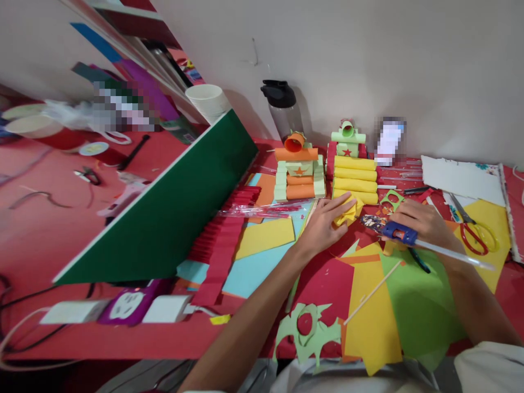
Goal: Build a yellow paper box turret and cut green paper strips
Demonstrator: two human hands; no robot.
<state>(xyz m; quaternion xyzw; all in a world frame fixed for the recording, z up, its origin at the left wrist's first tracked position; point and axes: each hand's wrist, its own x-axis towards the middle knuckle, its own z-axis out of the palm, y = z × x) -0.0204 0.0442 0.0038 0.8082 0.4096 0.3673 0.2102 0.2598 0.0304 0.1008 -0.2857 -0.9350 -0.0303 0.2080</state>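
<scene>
My left hand (pixel 324 226) has its fingers and thumb around a small folded piece of yellow paper (pixel 347 212). My right hand (pixel 423 219) is closed at a blue hot glue gun (pixel 399 233), its grip mostly hidden. The gun's clear glue stick (pixel 454 254) passes over my right wrist, and its front end points left toward the folded paper. Just beyond my hands stands a paper tank model (pixel 346 158) with yellow rolls (pixel 355 176) in front of it. An orange and pale green paper tank (pixel 300 169) stands to its left.
A green board (pixel 164 207) leans at the left. Behind stand a bottle (pixel 282 109) and a phone (pixel 389 141). Scissors (pixel 470 226) lie at right. Green paper (pixel 421 305), a wooden stick (pixel 372 293) and cut scraps (pixel 309 330) lie nearer. A power bank (pixel 131 303) sits front left.
</scene>
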